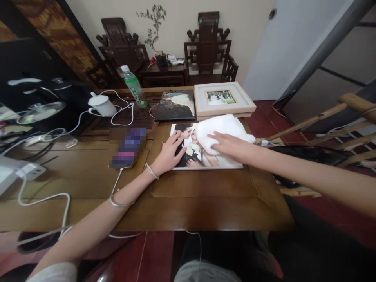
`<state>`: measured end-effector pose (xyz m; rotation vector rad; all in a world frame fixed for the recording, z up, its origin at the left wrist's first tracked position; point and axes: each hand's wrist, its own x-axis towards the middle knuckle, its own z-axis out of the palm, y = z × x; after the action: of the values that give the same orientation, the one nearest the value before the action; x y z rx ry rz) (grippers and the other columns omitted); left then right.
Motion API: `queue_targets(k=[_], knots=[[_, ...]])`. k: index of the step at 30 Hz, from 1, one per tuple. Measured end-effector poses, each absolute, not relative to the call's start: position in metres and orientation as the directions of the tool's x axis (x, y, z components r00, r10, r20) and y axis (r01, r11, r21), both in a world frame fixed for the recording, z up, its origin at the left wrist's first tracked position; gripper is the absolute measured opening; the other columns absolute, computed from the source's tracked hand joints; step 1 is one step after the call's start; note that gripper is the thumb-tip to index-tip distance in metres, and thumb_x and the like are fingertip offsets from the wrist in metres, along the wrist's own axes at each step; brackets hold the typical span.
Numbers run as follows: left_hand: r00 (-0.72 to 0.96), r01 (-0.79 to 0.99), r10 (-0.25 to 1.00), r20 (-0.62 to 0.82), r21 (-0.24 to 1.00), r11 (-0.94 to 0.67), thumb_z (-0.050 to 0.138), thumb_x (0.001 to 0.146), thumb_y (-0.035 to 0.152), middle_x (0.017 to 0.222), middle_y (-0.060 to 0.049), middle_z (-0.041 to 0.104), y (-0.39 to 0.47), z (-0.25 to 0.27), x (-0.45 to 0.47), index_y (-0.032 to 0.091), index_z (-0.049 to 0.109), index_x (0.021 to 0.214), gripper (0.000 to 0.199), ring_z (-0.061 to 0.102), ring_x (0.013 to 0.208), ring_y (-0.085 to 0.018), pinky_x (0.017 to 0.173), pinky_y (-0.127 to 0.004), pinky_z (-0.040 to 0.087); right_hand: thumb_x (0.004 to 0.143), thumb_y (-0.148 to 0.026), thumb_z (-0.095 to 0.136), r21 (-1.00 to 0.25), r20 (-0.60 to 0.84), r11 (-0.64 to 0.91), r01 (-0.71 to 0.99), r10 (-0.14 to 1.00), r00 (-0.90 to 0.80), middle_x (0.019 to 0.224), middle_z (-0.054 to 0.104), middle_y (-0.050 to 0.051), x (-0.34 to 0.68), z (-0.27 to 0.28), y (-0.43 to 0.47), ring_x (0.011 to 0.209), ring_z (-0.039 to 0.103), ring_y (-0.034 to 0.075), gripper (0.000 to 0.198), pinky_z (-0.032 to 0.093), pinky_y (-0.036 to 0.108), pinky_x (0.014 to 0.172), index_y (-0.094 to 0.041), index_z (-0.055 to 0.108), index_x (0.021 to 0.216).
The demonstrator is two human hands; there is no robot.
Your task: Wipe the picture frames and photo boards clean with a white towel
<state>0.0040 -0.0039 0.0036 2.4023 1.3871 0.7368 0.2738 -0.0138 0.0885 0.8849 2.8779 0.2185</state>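
Two hands are laid on the photo print [205,156], which lies flat on the wooden table [205,196], long axis left to right. Left hand [169,154]: open, pressed on its left edge. Right hand [232,145]: flat upon the white cloth [223,127] spread over its right part. Behind it: framed photo [221,98], dark print [176,105], green bottle [134,87].

Single head-worn view, looking forward and down.
The camera sits close above the near edge of the wooden table [188,203], facing its far edge and the wall beyond; the margins look somewhat stretched and bent.
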Motion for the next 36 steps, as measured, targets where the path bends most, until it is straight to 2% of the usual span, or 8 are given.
queue_targets(k=[5, 8, 14, 18, 21, 26, 30, 36], knots=[[0.413, 0.727, 0.868, 0.276, 0.475, -0.497, 0.043, 0.096, 0.041, 0.155, -0.014, 0.033, -0.006, 0.008, 0.006, 0.019, 0.045, 0.142, 0.051, 0.022, 0.147, -0.031, 0.113, -0.058, 0.026, 0.069, 0.005, 0.059, 0.104, -0.086, 0.809, 0.579, 0.587, -0.805, 0.148, 0.04, 0.023, 0.275, 0.079, -0.077, 0.136, 0.036, 0.042, 0.039, 0.046, 0.055, 0.099, -0.012, 0.067, 0.103], [0.417, 0.715, 0.864, 0.281, 0.485, -0.503, 0.044, 0.096, 0.039, 0.154, -0.014, 0.036, -0.007, 0.01, 0.007, 0.018, 0.045, 0.142, 0.051, 0.023, 0.146, -0.031, 0.113, -0.058, 0.027, 0.069, 0.005, 0.058, 0.076, -0.097, 0.805, 0.588, 0.593, -0.8, 0.149, 0.04, 0.021, 0.278, 0.075, -0.093, 0.137, 0.035, 0.042, 0.04, 0.043, 0.058, 0.1, -0.013, 0.067, 0.103], [0.43, 0.695, 0.855, 0.291, 0.497, -0.519, 0.045, 0.096, 0.038, 0.153, -0.014, 0.038, -0.006, 0.01, 0.007, 0.017, 0.047, 0.141, 0.05, 0.022, 0.146, -0.031, 0.113, -0.058, 0.028, 0.069, 0.012, 0.045, 0.066, -0.056, 0.768, 0.638, 0.641, -0.766, 0.149, 0.039, 0.022, 0.291, 0.069, -0.037, 0.14, 0.03, 0.039, 0.053, 0.038, 0.064, 0.101, -0.013, 0.063, 0.112], [0.434, 0.693, 0.852, 0.293, 0.496, -0.523, 0.045, 0.096, 0.038, 0.152, -0.013, 0.039, -0.005, 0.01, 0.006, 0.019, 0.048, 0.14, 0.049, 0.023, 0.146, -0.031, 0.112, -0.058, 0.029, 0.069, 0.011, 0.048, 0.043, -0.049, 0.738, 0.673, 0.674, -0.737, 0.144, 0.044, 0.024, 0.289, 0.074, 0.004, 0.134, 0.041, 0.038, 0.048, 0.043, 0.054, 0.101, -0.01, 0.064, 0.11], [0.435, 0.692, 0.851, 0.294, 0.495, -0.525, 0.045, 0.096, 0.038, 0.152, -0.013, 0.039, -0.005, 0.009, 0.006, 0.019, 0.048, 0.14, 0.048, 0.023, 0.146, -0.031, 0.112, -0.059, 0.029, 0.074, 0.012, 0.045, 0.086, -0.041, 0.752, 0.653, 0.658, -0.752, 0.141, 0.047, 0.025, 0.285, 0.079, 0.004, 0.129, 0.047, 0.036, 0.045, 0.046, 0.051, 0.099, -0.009, 0.063, 0.109], [0.43, 0.699, 0.854, 0.293, 0.492, -0.52, 0.045, 0.096, 0.039, 0.152, -0.014, 0.039, -0.005, 0.009, 0.006, 0.017, 0.048, 0.14, 0.049, 0.023, 0.146, -0.031, 0.113, -0.059, 0.028, 0.075, 0.013, 0.047, 0.187, -0.081, 0.797, 0.574, 0.595, -0.8, 0.143, 0.043, 0.028, 0.284, 0.08, -0.039, 0.134, 0.04, 0.041, 0.041, 0.049, 0.052, 0.095, -0.009, 0.063, 0.106], [0.43, 0.701, 0.855, 0.29, 0.489, -0.518, 0.044, 0.096, 0.04, 0.152, -0.013, 0.039, -0.004, 0.008, 0.006, 0.019, 0.048, 0.14, 0.049, 0.024, 0.146, -0.031, 0.113, -0.059, 0.027, 0.078, 0.007, 0.053, 0.212, -0.078, 0.81, 0.547, 0.571, -0.817, 0.141, 0.046, 0.028, 0.282, 0.07, -0.073, 0.13, 0.045, 0.044, 0.031, 0.053, 0.051, 0.088, -0.011, 0.065, 0.101], [0.437, 0.704, 0.854, 0.284, 0.482, -0.521, 0.044, 0.096, 0.039, 0.153, -0.013, 0.038, -0.004, 0.008, 0.006, 0.018, 0.047, 0.141, 0.05, 0.023, 0.146, -0.031, 0.113, -0.059, 0.027, 0.076, 0.005, 0.055, 0.202, -0.081, 0.845, 0.495, 0.518, -0.852, 0.139, 0.051, 0.02, 0.285, 0.072, -0.077, 0.128, 0.048, 0.039, 0.036, 0.056, 0.045, 0.084, -0.017, 0.065, 0.102]])
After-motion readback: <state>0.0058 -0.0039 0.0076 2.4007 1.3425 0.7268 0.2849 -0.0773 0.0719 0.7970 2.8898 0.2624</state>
